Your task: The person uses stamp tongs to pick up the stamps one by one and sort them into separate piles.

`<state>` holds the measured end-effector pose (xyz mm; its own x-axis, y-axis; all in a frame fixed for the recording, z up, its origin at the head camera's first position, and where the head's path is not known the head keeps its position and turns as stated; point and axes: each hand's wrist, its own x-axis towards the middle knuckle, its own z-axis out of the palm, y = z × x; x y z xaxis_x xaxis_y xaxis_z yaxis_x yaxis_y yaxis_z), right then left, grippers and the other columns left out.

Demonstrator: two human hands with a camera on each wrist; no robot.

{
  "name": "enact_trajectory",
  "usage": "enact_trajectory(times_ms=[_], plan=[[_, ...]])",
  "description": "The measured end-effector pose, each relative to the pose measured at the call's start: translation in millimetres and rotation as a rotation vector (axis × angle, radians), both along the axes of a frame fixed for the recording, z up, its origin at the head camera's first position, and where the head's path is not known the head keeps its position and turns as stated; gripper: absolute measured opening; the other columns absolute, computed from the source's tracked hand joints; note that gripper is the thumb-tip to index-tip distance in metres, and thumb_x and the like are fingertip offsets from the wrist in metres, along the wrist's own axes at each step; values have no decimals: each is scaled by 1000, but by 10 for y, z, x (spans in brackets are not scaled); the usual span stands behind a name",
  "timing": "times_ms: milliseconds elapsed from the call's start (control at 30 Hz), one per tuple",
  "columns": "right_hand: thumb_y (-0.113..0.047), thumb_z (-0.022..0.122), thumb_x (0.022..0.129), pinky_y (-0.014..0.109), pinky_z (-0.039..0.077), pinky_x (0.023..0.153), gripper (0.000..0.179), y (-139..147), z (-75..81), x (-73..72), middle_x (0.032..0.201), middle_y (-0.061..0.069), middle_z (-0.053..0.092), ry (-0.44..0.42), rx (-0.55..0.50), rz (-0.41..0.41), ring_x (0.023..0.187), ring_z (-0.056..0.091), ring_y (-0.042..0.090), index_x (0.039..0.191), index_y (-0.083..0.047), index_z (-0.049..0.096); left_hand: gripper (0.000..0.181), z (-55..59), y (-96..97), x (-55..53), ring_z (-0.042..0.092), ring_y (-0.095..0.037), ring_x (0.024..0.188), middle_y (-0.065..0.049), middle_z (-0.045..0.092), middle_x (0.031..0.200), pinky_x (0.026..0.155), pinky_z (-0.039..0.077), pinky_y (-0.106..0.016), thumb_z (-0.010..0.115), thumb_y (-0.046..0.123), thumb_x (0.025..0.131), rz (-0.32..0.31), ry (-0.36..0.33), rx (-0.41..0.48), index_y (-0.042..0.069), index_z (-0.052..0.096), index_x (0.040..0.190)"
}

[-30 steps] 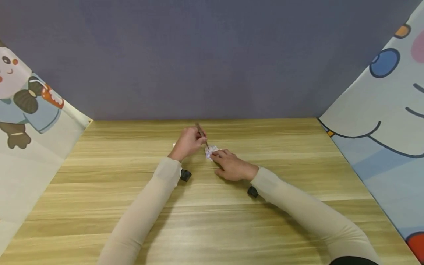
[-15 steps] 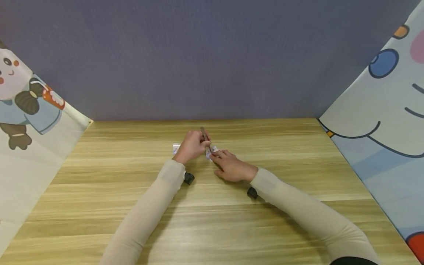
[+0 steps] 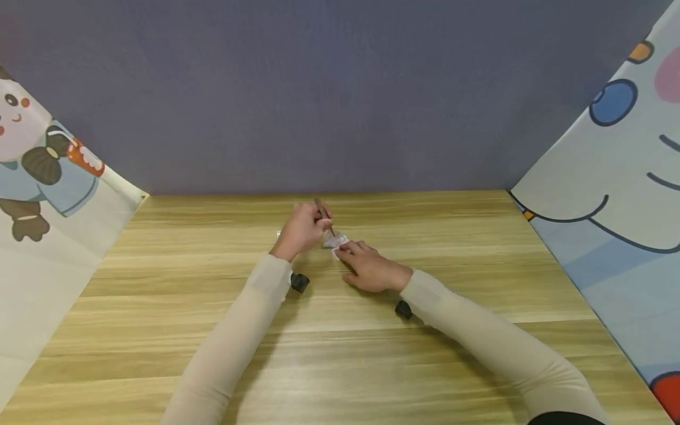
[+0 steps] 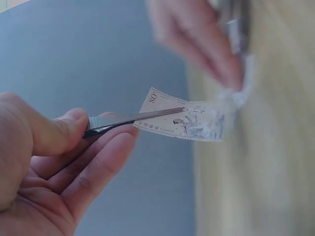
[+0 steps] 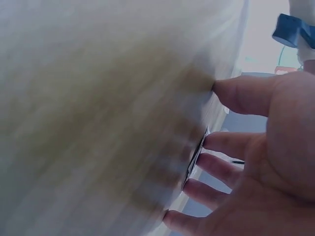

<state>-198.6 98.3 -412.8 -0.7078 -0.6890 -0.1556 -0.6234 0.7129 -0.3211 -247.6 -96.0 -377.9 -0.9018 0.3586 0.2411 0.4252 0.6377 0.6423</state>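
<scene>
Toward the far edge of the bench [image 3: 340,366] moved the left hand [image 3: 301,227], tweezers [image 4: 128,119] pinched, lifting a stamp [image 4: 183,124] likely needing steadiness, right hand [image 3: 372,268] outspread.

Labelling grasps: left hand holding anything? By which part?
The left hand pinches tweezers at their ribbed grip; they hold a stamp from its 80 end.

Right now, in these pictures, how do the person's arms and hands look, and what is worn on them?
The left sleeve and right sleeve are long, plain and cream-coloured, ending near the wrists. A small black device shows at each wrist. The left hand and right hand wear no gloves.
</scene>
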Motion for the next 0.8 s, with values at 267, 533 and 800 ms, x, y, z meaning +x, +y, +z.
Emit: enact_trajectory(times_ms=[267,533,800], plan=[[-25,47,100,45,22,110,57,21,21,-6,152,12,23,-23,37,-23,138,20,29,148,-3,25,5,235,-297,15,56,-13,53,-5,65,73,48,45,-31,62,12,93,61,60,76,9,64,89],[-24,42,102,43,20,111,54,32,40,-24,154,11,19,-57,64,-29,140,16,28,148,-3,24,3,260,-686,28,64,-14,67,-3,67,77,60,53,-32,61,9,92,105,38,116,7,63,95],[-29,47,100,43,21,111,59,35,59,-22,154,12,19,-43,62,-19,140,16,29,148,-2,24,5,228,-995,10,65,-17,65,-7,67,76,57,53,-34,63,9,91,145,22,119,4,64,93]])
